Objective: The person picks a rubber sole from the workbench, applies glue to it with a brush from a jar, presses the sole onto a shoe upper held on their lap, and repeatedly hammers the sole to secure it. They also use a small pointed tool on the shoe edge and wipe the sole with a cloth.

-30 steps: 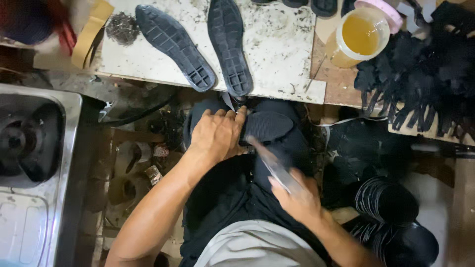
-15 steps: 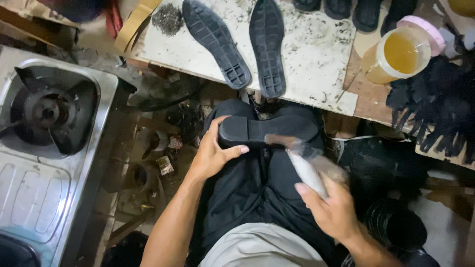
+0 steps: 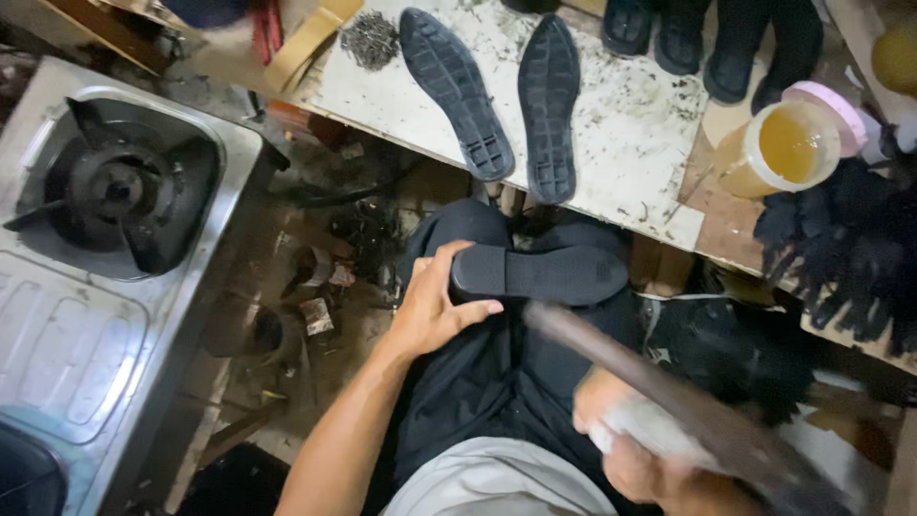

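Pinning black shoe sole-up on lap, left hand clamping heel to steady it | right hand gripping blurred hammer handle | spare soles on bench.

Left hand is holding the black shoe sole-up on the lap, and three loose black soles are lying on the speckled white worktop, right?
Not quite. The head view shows two loose black rubber soles on the speckled white worktop, not three. The left hand does hold the black shoe sole-up on the lap.
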